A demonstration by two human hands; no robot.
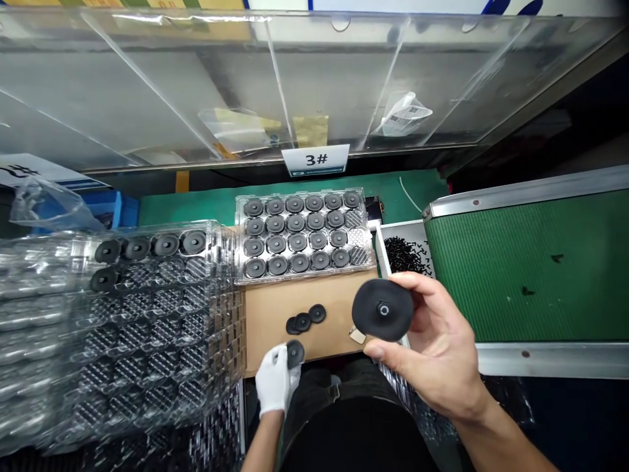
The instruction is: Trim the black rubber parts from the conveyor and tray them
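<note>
My bare right hand point(437, 347) grips a black rubber disc point(371, 321) by its edge, its face with a small central ring turned toward me. My left hand point(274, 381), in a white glove, pinches a second black disc point(295, 354) at the near edge of the brown cardboard point(265, 298). Several loose black discs point(317, 313) lie on the cardboard between my hands, some overlapping. Beyond them a clear plastic tray point(305, 276) holds rows of similar discs, with a few pockets at its right end bare.
At left rises a tall stack of clear trays point(147, 341), its top one partly filled with discs. A white box point(382, 252) of small black parts stands beside a green conveyor belt point(531, 269). A blue bin point(125, 208) sits far left. Clear dividers point(236, 72) span the back.
</note>
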